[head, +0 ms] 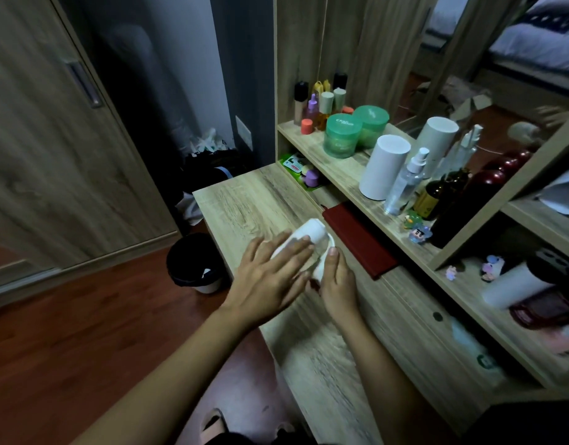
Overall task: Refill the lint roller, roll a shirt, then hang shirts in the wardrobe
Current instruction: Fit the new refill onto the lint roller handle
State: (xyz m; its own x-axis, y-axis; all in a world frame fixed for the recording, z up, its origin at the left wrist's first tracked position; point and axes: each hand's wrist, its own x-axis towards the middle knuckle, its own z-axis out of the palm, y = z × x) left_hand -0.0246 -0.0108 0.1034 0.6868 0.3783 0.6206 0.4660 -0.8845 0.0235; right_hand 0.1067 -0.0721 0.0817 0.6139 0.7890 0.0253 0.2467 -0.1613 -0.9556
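The white lint roller [310, 234] lies on its side on the wooden desk [251, 200], near the back edge, just beside a dark red notebook [357, 239]. We see the left hand [270, 277] resting flat on the roll, fingers spread and straight. The right hand [337, 281] curls around its near end, thumb up against it. On the shelf [337, 168] behind stand 2 green jars [342, 134]. A black bin [196, 261] sits on the floor, left of the desk.
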